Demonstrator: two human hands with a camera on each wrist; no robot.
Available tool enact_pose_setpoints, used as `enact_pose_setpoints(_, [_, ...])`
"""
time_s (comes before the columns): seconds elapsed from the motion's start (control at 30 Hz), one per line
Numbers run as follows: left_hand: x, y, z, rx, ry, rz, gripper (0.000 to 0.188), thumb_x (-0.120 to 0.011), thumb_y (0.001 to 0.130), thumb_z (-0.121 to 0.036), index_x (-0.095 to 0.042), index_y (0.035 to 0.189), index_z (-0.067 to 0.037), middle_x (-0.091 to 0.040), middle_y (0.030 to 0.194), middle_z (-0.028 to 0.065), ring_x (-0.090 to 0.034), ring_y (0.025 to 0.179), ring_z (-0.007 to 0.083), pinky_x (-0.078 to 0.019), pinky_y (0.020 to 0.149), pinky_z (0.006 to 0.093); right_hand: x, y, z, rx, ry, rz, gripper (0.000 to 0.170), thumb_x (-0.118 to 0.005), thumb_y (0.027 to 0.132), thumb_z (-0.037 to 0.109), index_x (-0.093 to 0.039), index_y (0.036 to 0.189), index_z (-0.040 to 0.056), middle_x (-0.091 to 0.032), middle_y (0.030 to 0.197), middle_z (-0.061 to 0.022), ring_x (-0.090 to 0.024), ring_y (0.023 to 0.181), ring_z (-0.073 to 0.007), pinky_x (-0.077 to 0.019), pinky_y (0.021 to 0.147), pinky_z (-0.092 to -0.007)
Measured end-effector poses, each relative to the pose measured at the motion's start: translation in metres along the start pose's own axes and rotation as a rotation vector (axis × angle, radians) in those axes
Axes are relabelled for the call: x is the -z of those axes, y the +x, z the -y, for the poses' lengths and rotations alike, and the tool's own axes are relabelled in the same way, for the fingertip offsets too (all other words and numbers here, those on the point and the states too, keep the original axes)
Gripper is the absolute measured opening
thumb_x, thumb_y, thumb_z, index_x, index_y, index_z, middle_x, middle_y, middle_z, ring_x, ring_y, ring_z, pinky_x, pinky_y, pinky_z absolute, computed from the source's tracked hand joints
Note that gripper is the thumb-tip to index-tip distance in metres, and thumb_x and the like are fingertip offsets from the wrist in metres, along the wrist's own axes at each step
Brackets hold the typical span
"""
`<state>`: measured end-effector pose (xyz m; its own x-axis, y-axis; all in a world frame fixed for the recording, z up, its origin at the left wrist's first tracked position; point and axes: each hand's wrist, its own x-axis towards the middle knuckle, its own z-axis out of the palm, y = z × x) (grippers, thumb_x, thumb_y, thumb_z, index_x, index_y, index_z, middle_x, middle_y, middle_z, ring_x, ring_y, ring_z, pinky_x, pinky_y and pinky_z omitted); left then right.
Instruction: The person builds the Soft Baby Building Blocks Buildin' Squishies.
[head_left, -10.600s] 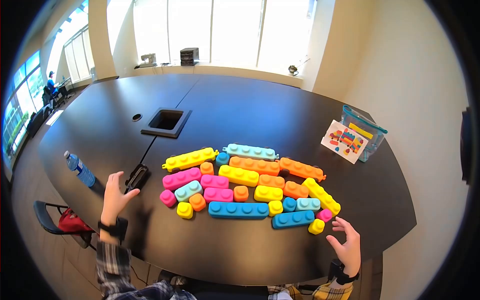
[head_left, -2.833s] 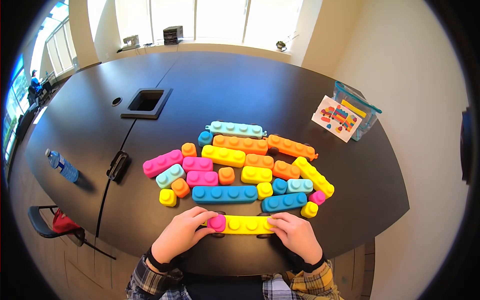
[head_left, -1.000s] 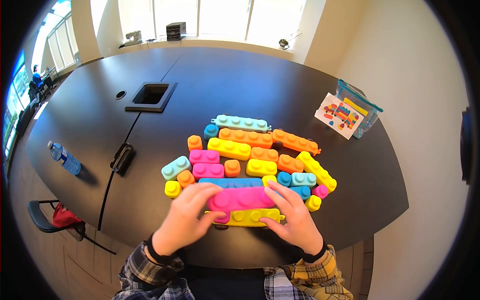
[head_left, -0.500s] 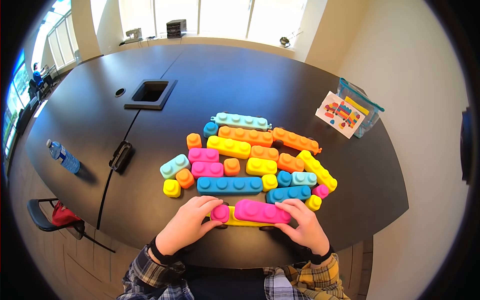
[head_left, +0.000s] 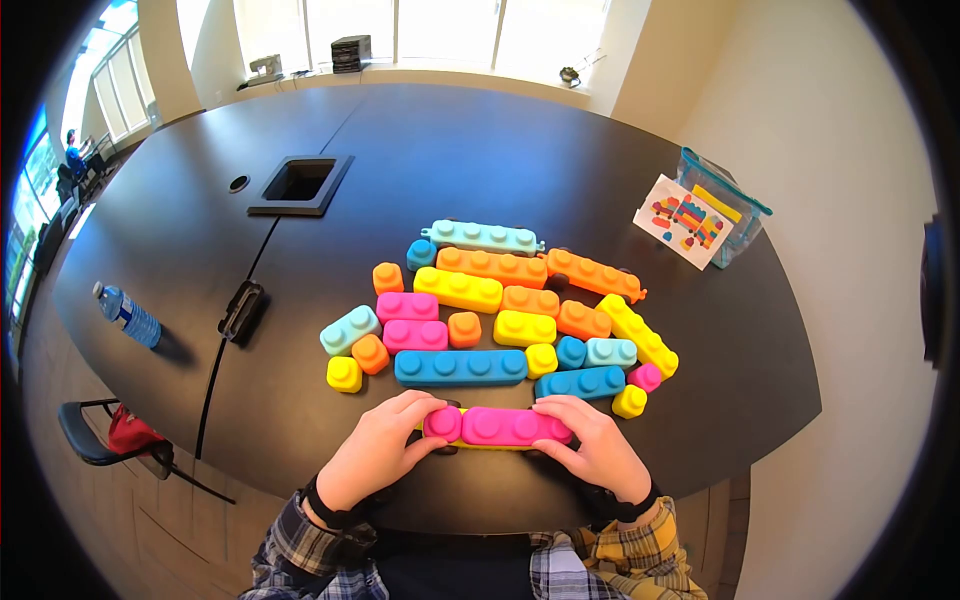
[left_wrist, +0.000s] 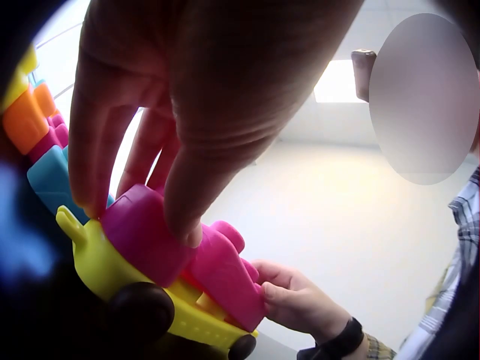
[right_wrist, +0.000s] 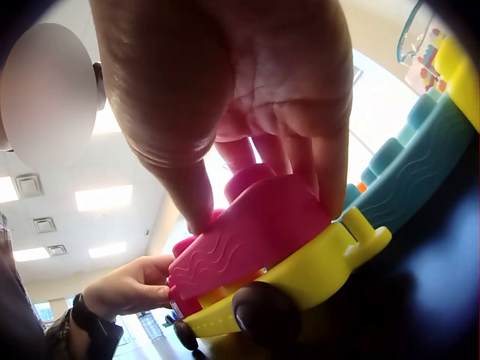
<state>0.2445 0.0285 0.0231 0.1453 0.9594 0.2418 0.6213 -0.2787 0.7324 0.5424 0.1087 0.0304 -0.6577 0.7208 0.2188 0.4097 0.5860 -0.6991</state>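
Note:
Near the table's front edge lies a yellow wheeled base (right_wrist: pixel 322 259) with dark wheels (right_wrist: pixel 264 313) and a hook at its end. My left hand (head_left: pixel 378 452) pinches a small one-stud pink block (head_left: pixel 442 424) seated on the base's left end. Beside it, my right hand (head_left: pixel 600 455) grips a longer pink block (head_left: pixel 508 427) by its right end, thumb on the near side and fingers on the far side. That block is lined up over the base and covers most of it in the head view. Both wrist views show a narrow gap under part of it.
Beyond my hands spread several loose blocks, including a long blue block (head_left: pixel 460 368) and a shorter blue one (head_left: pixel 580 383). Wheeled light-blue (head_left: pixel 485 236) and orange (head_left: pixel 595 275) bases lie behind. A picture card (head_left: pixel 683 222) leans on a clear bag (head_left: pixel 735 200); a water bottle (head_left: pixel 128 315) stands left.
The yellow base came from the back left to the front, with the small pink block on it. The longer pink block came down from above and shifted left against the small one.

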Motion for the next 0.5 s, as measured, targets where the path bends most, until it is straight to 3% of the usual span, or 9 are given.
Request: enact_pose_setpoints(0.5, [-0.0002, -0.0005, -0.0017, 0.016, 0.000, -0.008, 0.038, -0.084, 0.086, -0.010, -0.067, 0.120, -0.004, -0.070, 0.113, 0.0136, -0.070, 0.101, 0.0351, -0.0584, 0.089, 0.0399, -0.0067, 0.0028, -0.0009, 0.049, -0.151, 0.046, 0.046, -0.079, 0.092, 0.019, -0.068, 0.134, 0.0057, -0.069, 0.124, -0.0137, -0.067, 0.110, -0.0347, -0.0561, 0.095, -0.0416])
